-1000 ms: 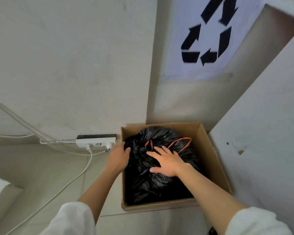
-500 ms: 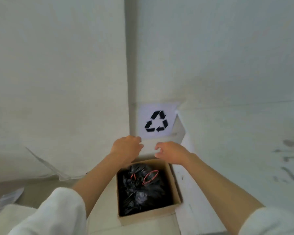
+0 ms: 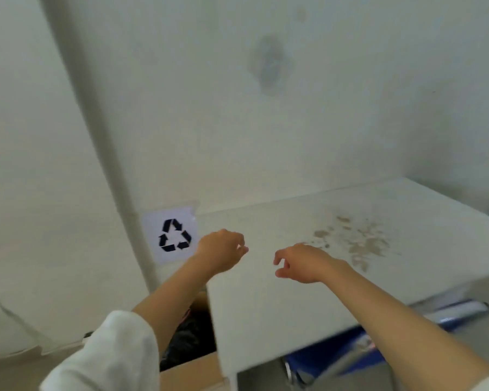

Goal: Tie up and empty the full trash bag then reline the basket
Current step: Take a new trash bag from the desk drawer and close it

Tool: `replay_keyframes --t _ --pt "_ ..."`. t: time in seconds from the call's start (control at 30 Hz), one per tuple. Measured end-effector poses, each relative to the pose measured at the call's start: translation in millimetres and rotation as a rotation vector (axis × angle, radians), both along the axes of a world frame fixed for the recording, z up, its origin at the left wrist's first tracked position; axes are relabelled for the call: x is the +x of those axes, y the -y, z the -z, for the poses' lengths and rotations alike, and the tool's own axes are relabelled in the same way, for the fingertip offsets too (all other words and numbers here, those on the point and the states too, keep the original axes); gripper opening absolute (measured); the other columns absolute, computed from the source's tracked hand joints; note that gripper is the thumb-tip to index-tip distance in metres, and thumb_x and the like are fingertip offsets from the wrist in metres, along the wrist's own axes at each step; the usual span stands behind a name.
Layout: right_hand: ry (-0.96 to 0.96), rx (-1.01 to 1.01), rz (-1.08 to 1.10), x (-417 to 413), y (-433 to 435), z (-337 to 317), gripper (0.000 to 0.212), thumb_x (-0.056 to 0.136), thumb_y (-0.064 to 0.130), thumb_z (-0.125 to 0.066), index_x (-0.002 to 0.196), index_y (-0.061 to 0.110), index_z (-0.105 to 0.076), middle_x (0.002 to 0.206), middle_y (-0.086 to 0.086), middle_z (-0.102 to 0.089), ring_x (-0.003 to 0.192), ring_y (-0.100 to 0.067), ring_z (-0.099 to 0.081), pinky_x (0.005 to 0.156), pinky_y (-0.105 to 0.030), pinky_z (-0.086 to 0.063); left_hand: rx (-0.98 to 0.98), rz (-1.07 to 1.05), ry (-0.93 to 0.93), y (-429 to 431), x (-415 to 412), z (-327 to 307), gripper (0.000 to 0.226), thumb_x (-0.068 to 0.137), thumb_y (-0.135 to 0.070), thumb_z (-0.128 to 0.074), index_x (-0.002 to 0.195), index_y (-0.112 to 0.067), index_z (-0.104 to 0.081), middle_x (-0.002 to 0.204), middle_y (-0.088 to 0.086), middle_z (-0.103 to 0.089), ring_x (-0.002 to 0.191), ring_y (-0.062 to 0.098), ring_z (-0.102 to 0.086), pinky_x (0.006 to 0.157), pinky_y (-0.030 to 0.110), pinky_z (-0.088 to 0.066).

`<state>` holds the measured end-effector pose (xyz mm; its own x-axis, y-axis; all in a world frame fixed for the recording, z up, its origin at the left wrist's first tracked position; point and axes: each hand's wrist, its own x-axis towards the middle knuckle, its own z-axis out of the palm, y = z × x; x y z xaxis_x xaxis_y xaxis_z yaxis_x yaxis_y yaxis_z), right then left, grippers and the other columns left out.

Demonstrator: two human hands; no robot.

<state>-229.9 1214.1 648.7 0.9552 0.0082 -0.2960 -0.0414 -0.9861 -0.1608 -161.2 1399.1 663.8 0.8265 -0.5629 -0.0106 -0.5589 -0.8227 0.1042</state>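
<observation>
Bag: black, crinkled plastic, sits inside the cardboard box on the floor at bottom centre. It is mostly hidden by the left forearm and the table edge. Likely soft, floppy and a bit slippery, and the thin film may tear if snagged on the box rim. Weight unknown; it looks full, so expect some heft. Best hold is probably the gathered top, not the sides; the top is hidden here.

Left hand is raised well above the box, fingers loosely curled, holding nothing. Right hand is over the table, fingers loosely curled and slightly apart, also holding nothing. Neither touches the bag.

Sign on the wall: white sheet with a black three-arrow recycling symbol, no words. No brands are readable. The tabletop has brownish stains. Under the table is a blurred blue thing, which I cannot identify.
</observation>
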Motion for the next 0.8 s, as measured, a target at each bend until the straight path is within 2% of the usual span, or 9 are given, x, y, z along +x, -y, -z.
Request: replay_keyframes --t 0.13,0.33,0.43,0.57,0.8 --pt "-0.067 -0.011 0.030 -51 101 -14 0.039 0.094 0.041 -0.049 0.129 0.023 -0.051 0.128 -0.001 -0.057 0.109 -0.021 -0.057 0.092 -0.034 -0.046 0.106 0.133 -0.072 101 -47 -9 0.034 0.094 -0.047 -0.043 0.122 -0.031 -0.056 0.124 -0.003 -0.059 0.112 0.020 -0.055 0.090 0.034 -0.045" --pt "0.047 0.030 0.100 -58 238 -2 0.037 0.095 0.041 -0.047 0.126 0.022 -0.053 0.120 -0.001 -0.061 0.102 -0.021 -0.061 0.088 -0.035 -0.050 0.081 0.128 -0.037 237 -55 -6 0.036 0.094 -0.048 -0.041 0.125 -0.032 -0.054 0.124 -0.003 -0.059 0.112 0.020 -0.055 0.089 0.034 -0.045" --pt "0.100 0.047 0.134 -53 308 21 0.035 0.095 0.042 -0.045 0.123 0.022 -0.055 0.120 -0.001 -0.062 0.102 -0.021 -0.060 0.083 -0.034 -0.049 0.036 0.121 -0.048 310 -46 14 0.036 0.095 -0.048 -0.041 0.124 -0.032 -0.054 0.122 -0.003 -0.060 0.111 0.020 -0.055 0.088 0.034 -0.045" --pt "-0.006 0.061 0.140 -68 411 45 0.041 0.095 0.047 -0.042 0.125 0.021 -0.054 0.123 -0.003 -0.060 0.106 -0.022 -0.059 0.088 -0.035 -0.049 0.008 0.071 -0.156 411 -47 46 0.035 0.096 -0.046 -0.041 0.123 -0.028 -0.056 0.123 -0.002 -0.059 0.110 0.019 -0.056 0.089 0.035 -0.047" --pt "-0.037 0.077 0.164 -112 600 104 0.038 0.095 0.042 -0.044 0.120 0.018 -0.057 0.122 -0.006 -0.060 0.106 -0.024 -0.059 0.087 -0.033 -0.047 0.032 0.046 -0.325 587 -96 110 0.036 0.097 -0.043 -0.040 0.124 -0.024 -0.055 0.121 -0.002 -0.061 0.107 0.017 -0.058 0.091 0.034 -0.048"
